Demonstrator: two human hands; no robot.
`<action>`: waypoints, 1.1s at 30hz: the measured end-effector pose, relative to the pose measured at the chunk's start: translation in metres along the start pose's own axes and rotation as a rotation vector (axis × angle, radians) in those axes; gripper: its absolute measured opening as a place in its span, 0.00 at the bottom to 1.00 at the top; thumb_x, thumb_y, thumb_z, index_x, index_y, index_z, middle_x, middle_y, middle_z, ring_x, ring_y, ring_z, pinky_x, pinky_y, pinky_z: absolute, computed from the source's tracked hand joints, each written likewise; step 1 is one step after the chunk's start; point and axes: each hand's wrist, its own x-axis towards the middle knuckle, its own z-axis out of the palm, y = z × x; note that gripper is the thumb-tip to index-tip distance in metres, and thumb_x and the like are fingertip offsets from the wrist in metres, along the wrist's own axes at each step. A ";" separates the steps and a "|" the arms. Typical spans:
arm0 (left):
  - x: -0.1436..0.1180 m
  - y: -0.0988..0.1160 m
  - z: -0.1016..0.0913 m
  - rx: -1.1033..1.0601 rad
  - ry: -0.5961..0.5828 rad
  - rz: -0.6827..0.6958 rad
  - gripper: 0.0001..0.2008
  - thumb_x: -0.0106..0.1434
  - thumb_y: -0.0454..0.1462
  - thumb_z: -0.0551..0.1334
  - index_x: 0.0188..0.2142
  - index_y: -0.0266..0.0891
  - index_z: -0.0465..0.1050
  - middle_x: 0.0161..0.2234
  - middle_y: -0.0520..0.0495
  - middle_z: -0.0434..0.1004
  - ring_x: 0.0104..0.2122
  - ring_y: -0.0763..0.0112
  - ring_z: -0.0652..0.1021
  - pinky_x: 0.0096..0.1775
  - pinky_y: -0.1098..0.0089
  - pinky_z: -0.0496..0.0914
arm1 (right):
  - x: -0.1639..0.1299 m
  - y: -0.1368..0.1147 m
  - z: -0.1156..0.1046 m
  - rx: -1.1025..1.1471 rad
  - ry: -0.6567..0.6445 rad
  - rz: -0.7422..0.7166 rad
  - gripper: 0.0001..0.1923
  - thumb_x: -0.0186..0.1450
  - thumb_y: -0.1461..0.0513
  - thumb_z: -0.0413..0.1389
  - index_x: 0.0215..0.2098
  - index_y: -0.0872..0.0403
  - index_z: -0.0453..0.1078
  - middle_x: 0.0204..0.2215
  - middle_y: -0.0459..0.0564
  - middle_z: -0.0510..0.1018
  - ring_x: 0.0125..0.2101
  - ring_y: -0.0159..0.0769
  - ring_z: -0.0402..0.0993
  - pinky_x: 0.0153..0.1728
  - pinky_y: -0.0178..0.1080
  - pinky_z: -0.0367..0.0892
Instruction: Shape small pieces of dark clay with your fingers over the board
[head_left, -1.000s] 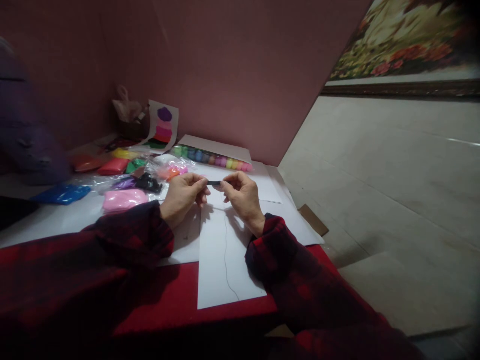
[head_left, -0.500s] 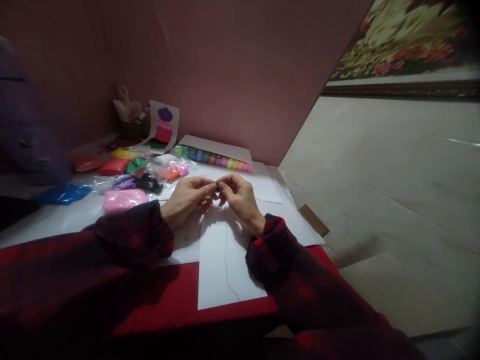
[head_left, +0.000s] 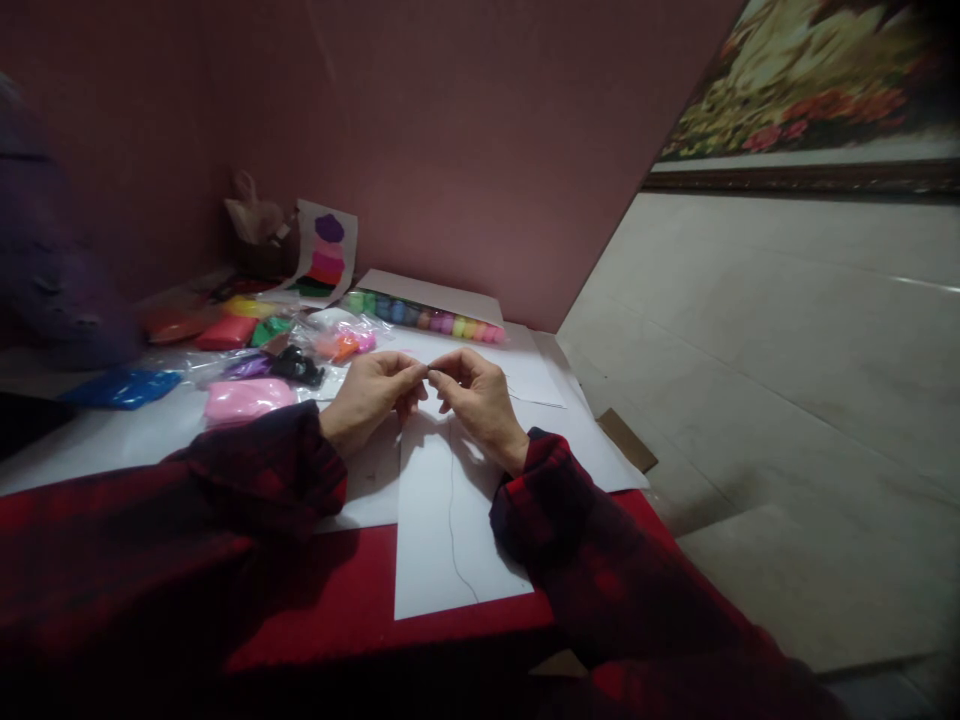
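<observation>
My left hand (head_left: 369, 395) and my right hand (head_left: 480, 402) meet fingertip to fingertip above the table, both in a pinch. Whatever lies between the thumbs and forefingers is tiny and dark, too small to name. Beneath them is a white sheet of paper (head_left: 427, 550) with a thin wavy line drawn down it, overhanging the red table edge. Left of my left hand are soft, clay-like packs in clear bags: a pink pack (head_left: 250, 400), a black one (head_left: 298, 367) and a blue one (head_left: 124, 389).
A long box (head_left: 431, 292) of small coloured pieces lies at the back. A card (head_left: 349, 245) with a layered coloured picture leans beside it. More white paper (head_left: 592, 455) covers the red table (head_left: 337, 580). A tall purple object (head_left: 52, 250) stands at left.
My fingertips have come closer together and shifted very slightly left. The dark bit between them shows less now. The paper and packs stay in place.
</observation>
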 end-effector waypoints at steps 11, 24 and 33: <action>0.000 0.002 0.000 -0.061 0.192 0.028 0.08 0.58 0.34 0.67 0.26 0.33 0.72 0.20 0.49 0.76 0.15 0.77 0.72 0.17 0.76 0.66 | 0.006 -0.003 -0.002 0.082 0.235 0.120 0.04 0.61 0.63 0.59 0.33 0.55 0.68 0.26 0.46 0.79 0.25 0.31 0.78 0.18 0.29 0.66; -0.002 0.001 0.001 -0.051 -0.016 -0.020 0.20 0.46 0.47 0.77 0.24 0.32 0.75 0.20 0.49 0.74 0.17 0.78 0.71 0.19 0.76 0.66 | 0.003 0.004 -0.001 0.063 -0.076 -0.032 0.13 0.64 0.52 0.60 0.33 0.54 0.71 0.25 0.42 0.74 0.22 0.27 0.70 0.22 0.33 0.71; 0.000 0.001 0.000 0.020 -0.003 -0.017 0.16 0.48 0.43 0.75 0.23 0.33 0.75 0.19 0.49 0.74 0.16 0.76 0.71 0.17 0.75 0.65 | 0.000 0.001 0.000 0.027 -0.030 0.004 0.15 0.60 0.51 0.64 0.31 0.54 0.71 0.24 0.43 0.74 0.23 0.28 0.69 0.22 0.33 0.70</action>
